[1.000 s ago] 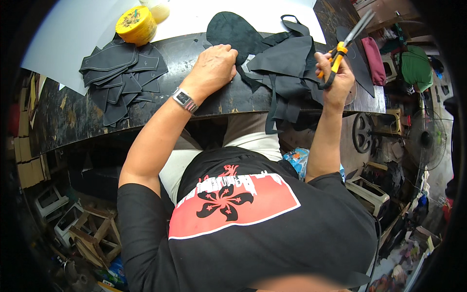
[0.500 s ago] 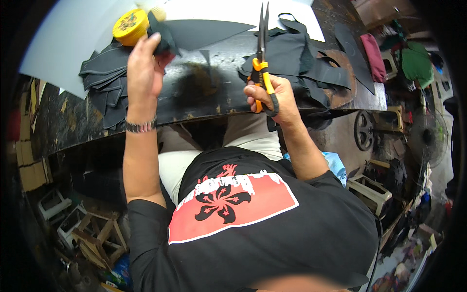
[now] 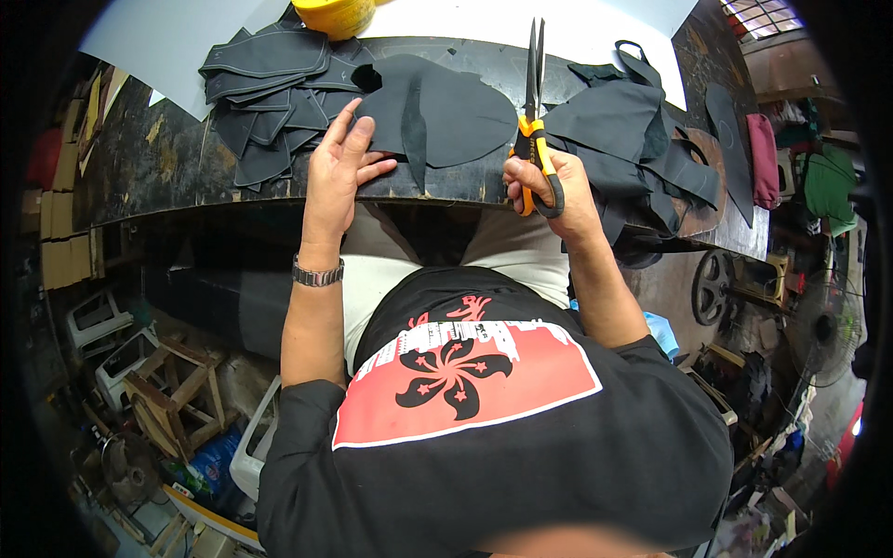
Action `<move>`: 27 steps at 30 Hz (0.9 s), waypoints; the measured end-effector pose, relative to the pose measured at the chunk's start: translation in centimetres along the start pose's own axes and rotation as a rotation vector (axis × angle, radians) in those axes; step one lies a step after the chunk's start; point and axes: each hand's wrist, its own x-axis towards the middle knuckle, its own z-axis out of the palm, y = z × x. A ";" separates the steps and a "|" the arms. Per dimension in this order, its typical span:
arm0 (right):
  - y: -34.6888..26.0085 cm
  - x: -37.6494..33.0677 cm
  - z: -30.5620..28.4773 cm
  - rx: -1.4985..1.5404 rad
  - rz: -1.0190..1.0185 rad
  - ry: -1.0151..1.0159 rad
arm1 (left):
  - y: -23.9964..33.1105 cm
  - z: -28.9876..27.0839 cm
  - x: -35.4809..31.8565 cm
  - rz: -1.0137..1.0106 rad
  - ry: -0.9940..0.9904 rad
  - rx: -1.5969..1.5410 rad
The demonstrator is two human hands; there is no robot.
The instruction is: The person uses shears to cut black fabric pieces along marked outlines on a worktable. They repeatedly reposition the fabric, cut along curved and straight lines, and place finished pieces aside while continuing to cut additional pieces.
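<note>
The left hand (image 3: 339, 167) has come down flat on the dark cloth piece (image 3: 446, 116) on the counter (image 3: 139, 177); the right hand (image 3: 549, 186) now holds the scissors (image 3: 534, 102) upright, ready to cut

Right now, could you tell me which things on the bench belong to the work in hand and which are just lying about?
In hand:
- left hand on the dark oval fabric piece
- right hand gripping orange-handled scissors

Lying about:
- stack of cut pieces
- yellow tub
- black strapped fabric heap
</note>
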 end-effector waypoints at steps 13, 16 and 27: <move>-4.3 -2.5 -4.7 -0.054 -0.362 0.239 | 1.1 4.8 1.1 0.049 -0.185 -0.061; -5.1 -2.6 -8.4 -0.173 -0.534 0.458 | 2.2 7.2 2.3 0.109 -0.336 -0.152; -4.9 -2.2 -22.5 -0.934 -0.256 1.206 | -3.4 15.8 6.1 0.354 -0.438 0.706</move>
